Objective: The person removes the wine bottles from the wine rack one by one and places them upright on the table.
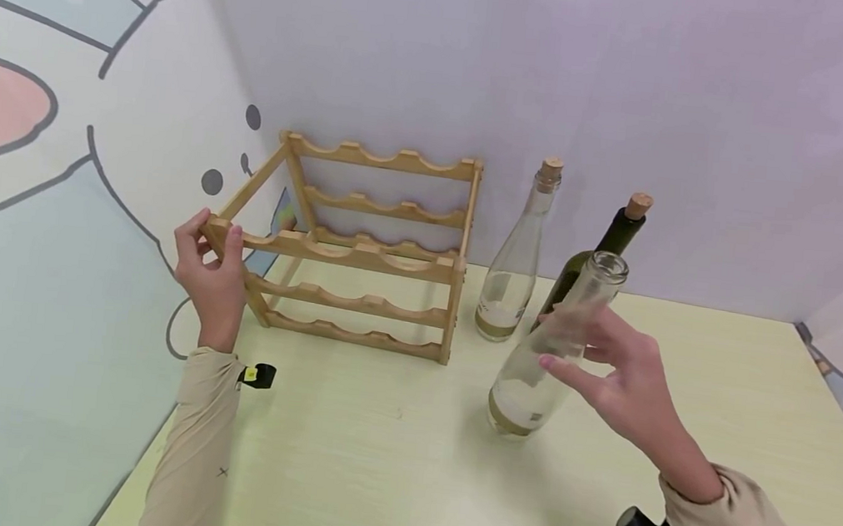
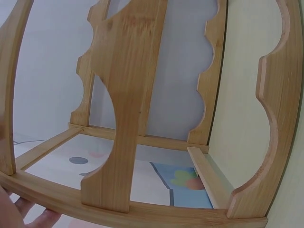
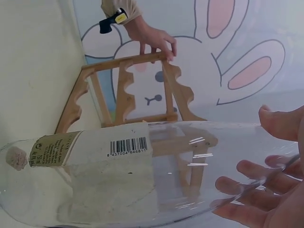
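Note:
A light wooden wine rack [image 1: 369, 258] with scalloped rails stands on the table at the left. My left hand [image 1: 212, 282] grips its upper front left corner, thumb in front; in the left wrist view its fingers [image 2: 45, 218] show past the corner bar. At the right, my right hand [image 1: 625, 377] has thumb and fingers around the upper body of a clear glass bottle [image 1: 523, 397], whose mouth is uncorked. In the right wrist view this bottle [image 3: 114, 175] bears a label with a barcode, and a cork-like lump [image 3: 17, 158] shows at its base end.
Behind it stand a corked clear bottle [image 1: 510, 279], just right of the rack, and a dark green corked bottle [image 1: 615, 238], partly hidden by the held one. A pale wall backs the table [image 1: 344, 457]; a wall with cartoon drawings [image 1: 120, 270] borders the left side.

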Tool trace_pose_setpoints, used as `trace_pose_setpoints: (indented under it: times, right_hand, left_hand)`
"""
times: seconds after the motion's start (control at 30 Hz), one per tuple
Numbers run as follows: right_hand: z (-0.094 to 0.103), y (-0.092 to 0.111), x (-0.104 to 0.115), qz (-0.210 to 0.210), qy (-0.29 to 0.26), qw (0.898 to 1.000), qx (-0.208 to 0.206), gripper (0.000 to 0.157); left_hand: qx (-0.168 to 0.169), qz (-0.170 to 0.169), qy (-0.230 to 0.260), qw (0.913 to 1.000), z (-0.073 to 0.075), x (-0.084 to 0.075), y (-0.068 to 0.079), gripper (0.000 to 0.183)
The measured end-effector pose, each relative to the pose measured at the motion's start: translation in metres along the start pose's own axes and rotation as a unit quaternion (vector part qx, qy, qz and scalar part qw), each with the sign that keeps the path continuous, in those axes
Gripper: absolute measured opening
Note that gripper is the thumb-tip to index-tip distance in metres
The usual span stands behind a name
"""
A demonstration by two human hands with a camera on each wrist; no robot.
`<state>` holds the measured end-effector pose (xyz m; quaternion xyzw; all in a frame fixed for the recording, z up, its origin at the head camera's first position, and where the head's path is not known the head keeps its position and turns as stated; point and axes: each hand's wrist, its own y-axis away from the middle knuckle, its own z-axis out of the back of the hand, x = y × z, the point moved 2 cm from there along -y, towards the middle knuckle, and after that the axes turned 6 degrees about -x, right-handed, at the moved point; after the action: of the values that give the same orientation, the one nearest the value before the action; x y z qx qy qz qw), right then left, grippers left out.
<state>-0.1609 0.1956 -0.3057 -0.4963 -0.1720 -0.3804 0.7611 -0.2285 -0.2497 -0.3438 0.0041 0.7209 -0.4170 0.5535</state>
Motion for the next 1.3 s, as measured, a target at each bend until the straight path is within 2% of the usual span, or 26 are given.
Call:
trace_pose_setpoints:
  times: [0.27,0.63,0.97,1.3]
  right_hand:
    - [0.011,0.003,-0.013,-0.026,0.027,0.999,-0.014,0.046]
    - [0.032,0.006,-0.028,-0.058,0.028,0.998,-0.025,0.042]
    - [0.052,0.013,-0.05,-0.099,0.054,0.993,-0.037,0.041]
    - [0.07,0.01,-0.063,-0.125,0.059,0.989,-0.058,0.036]
  left_hand:
    - [0.006,0.009,0.013,0.9999,0.0,-0.006,0.002,0.036]
    - [0.009,0.01,0.006,0.9999,0.0,-0.009,0.003,0.036]
    - [0.009,0.008,0.006,0.9999,0.0,-0.01,0.003,0.036]
    - [0.009,0.017,0.007,0.9998,0.002,-0.008,0.002,0.036]
